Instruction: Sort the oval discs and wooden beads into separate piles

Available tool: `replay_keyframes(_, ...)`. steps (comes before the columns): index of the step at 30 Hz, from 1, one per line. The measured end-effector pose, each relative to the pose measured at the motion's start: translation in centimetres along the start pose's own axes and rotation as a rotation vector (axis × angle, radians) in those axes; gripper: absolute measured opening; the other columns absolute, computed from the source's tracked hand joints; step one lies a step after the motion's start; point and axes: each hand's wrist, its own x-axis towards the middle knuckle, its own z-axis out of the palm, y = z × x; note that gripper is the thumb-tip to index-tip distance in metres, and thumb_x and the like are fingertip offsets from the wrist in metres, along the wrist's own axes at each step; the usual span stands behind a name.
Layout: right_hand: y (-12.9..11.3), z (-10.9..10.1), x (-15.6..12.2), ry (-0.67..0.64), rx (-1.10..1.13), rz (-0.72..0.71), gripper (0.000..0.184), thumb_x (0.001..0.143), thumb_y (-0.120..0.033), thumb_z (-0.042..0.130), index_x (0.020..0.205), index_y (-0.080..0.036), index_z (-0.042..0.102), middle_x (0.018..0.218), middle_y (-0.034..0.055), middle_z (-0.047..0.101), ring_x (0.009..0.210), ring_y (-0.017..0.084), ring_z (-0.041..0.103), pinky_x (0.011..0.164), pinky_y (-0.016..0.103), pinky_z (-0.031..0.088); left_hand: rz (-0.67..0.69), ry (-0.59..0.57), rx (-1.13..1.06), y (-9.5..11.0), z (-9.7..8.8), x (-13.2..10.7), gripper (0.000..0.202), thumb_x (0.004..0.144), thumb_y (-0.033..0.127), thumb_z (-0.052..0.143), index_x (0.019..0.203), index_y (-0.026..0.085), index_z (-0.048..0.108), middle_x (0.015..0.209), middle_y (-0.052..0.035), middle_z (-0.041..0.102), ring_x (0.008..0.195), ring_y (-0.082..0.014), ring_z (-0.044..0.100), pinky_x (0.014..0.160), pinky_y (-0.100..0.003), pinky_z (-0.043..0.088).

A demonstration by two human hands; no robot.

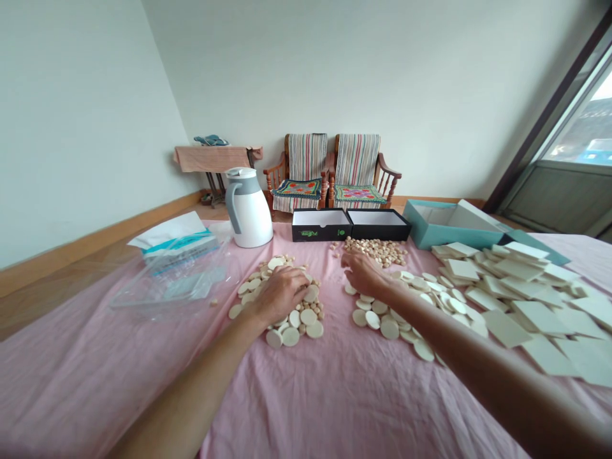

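My left hand (283, 294) is over a pile of round pale wooden discs (290, 336) mixed with small wooden pieces (306, 306). Its fingers curl down toward the discs, and whatever is in them is hidden. My right hand (364, 273) reaches across to the near left edge of a heap of small rounded wooden pieces (382, 252). Its fingers are bent together and point left; I cannot make out what they hold. Below the right forearm spreads a second pile of round wooden discs (389, 328).
Two black boxes with white insides (321, 234) (377, 218) stand behind the heap. At right are square wooden tiles (540, 315) and a teal box (430, 233). A white jug (253, 217), tissue pack (179, 245) and clear plastic tray (162, 296) sit left on the pink cloth (287, 401).
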Motion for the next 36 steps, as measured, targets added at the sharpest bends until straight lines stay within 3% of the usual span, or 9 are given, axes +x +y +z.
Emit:
replay_keyframes(3, -2.3, 1.7, -0.4, -0.060, 0.149, -0.107, 0.024, 0.074, -0.006, 0.053, 0.095, -0.015, 0.060, 0.096, 0.0073, 0.062, 0.080, 0.015, 0.057, 0.070, 0.023, 0.038, -0.029, 0.027, 0.013, 0.0, 0.0, 0.1, 0.010, 0.086, 0.023, 0.058, 0.081, 0.019, 0.065, 0.086, -0.0043, 0.066, 0.088, -0.0189, 0.059, 0.084, -0.033, 0.042)
replay_keyframes(11, -5.3, 3.9, 0.5, -0.056, 0.207, -0.088, 0.015, 0.075, -0.006, 0.049, 0.086, -0.015, 0.057, 0.086, 0.0058, 0.062, 0.076, 0.014, 0.053, 0.067, 0.023, 0.036, -0.172, 0.173, 0.083, -0.4, -0.4, 0.1, 0.011, 0.085, 0.024, 0.057, 0.085, 0.019, 0.067, 0.096, -0.0061, 0.069, 0.098, -0.0208, 0.060, 0.090, -0.036, 0.042)
replay_keyframes(15, -3.0, 3.1, 1.0, 0.001, 0.140, -0.023, 0.020, 0.072, -0.004, 0.047, 0.087, -0.015, 0.055, 0.088, 0.0071, 0.060, 0.076, 0.015, 0.052, 0.066, 0.024, 0.035, -0.318, 0.195, 0.164, -1.0, -0.5, 0.0, 0.019, 0.085, 0.033, 0.057, 0.094, 0.020, 0.067, 0.107, -0.0064, 0.068, 0.104, -0.0221, 0.059, 0.092, -0.037, 0.042)
replay_keyframes(19, 1.0, 1.4, 1.9, 0.105, -0.017, 0.160, 0.021, 0.075, -0.005, 0.045, 0.089, -0.015, 0.057, 0.093, 0.0105, 0.057, 0.078, 0.018, 0.052, 0.064, 0.026, 0.034, -0.401, 0.188, 0.191, -1.7, -0.6, 0.0, 0.021, 0.086, 0.036, 0.054, 0.091, 0.021, 0.068, 0.102, -0.0057, 0.070, 0.097, -0.0221, 0.062, 0.089, -0.036, 0.043)
replay_keyframes(22, 2.2, 0.8, 2.0, 0.154, -0.092, 0.214, 0.017, 0.078, -0.011, 0.047, 0.091, -0.015, 0.058, 0.095, 0.0129, 0.057, 0.084, 0.021, 0.053, 0.066, 0.028, 0.035, -0.439, 0.197, 0.205, -2.1, -0.8, -0.1, 0.022, 0.088, 0.033, 0.049, 0.086, 0.021, 0.068, 0.095, -0.0062, 0.071, 0.091, -0.0224, 0.062, 0.085, -0.035, 0.045)
replay_keyframes(25, 0.8, 1.4, 1.6, 0.086, -0.016, 0.072, 0.019, 0.075, -0.008, 0.049, 0.090, -0.016, 0.059, 0.095, 0.0103, 0.059, 0.086, 0.019, 0.054, 0.071, 0.027, 0.037, -0.472, 0.209, 0.220, -2.5, -1.0, -0.2, 0.022, 0.087, 0.028, 0.047, 0.084, 0.020, 0.067, 0.090, -0.0071, 0.070, 0.088, -0.0229, 0.062, 0.081, -0.034, 0.046)
replay_keyframes(29, -3.1, 3.0, 0.8, -0.054, 0.208, -0.138, 0.021, 0.072, -0.007, 0.052, 0.089, -0.016, 0.058, 0.090, 0.0065, 0.063, 0.078, 0.015, 0.055, 0.069, 0.024, 0.039, -0.477, 0.219, 0.215, -3.1, -0.9, -0.4, 0.022, 0.088, 0.023, 0.045, 0.085, 0.019, 0.067, 0.090, -0.0068, 0.070, 0.088, -0.0212, 0.062, 0.081, -0.031, 0.046)
replay_keyframes(33, -5.5, 3.8, 0.4, -0.053, 0.270, -0.155, 0.017, 0.073, -0.004, 0.049, 0.081, -0.017, 0.057, 0.088, 0.0068, 0.064, 0.077, 0.015, 0.056, 0.067, 0.022, 0.039, -0.449, 0.228, 0.194, -3.5, -0.6, -0.4, 0.025, 0.089, 0.023, 0.042, 0.086, 0.018, 0.067, 0.090, -0.0069, 0.070, 0.088, -0.0204, 0.063, 0.082, -0.030, 0.046)
replay_keyframes(36, -5.4, 3.8, 0.2, -0.030, 0.222, -0.142, 0.017, 0.074, -0.005, 0.047, 0.080, -0.018, 0.056, 0.087, 0.0062, 0.064, 0.077, 0.015, 0.055, 0.067, 0.022, 0.038, -0.422, 0.238, 0.174, -3.4, -0.6, -0.3, 0.031, 0.093, 0.030, 0.039, 0.089, 0.018, 0.067, 0.091, -0.0077, 0.071, 0.088, -0.0214, 0.063, 0.082, -0.032, 0.046)
